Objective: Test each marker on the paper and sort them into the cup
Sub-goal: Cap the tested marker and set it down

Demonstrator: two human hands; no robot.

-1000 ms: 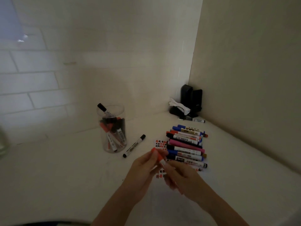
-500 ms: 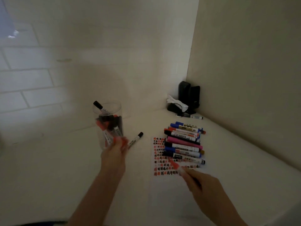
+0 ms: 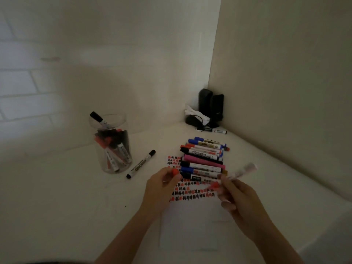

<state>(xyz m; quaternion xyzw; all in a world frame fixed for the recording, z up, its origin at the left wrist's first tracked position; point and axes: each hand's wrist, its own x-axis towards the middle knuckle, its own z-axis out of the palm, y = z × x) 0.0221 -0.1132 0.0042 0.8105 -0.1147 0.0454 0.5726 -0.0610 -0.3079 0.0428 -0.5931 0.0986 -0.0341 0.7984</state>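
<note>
Both hands hover over the paper (image 3: 188,225): the left hand (image 3: 162,187) pinches a red cap (image 3: 174,171) in curled fingertips, and the right hand (image 3: 240,197) grips a blurred white marker (image 3: 238,175) with its red tip pointing left. Just beyond them, a row of markers (image 3: 203,159) lies on the scribbled far end of the sheet. Far left stands the clear cup (image 3: 111,143) of markers, a black-capped marker (image 3: 141,164) beside it. Label print is too small to read.

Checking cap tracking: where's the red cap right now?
Head view, centre: the left hand pinches the red cap over the paper, beside the marker pile.
</note>
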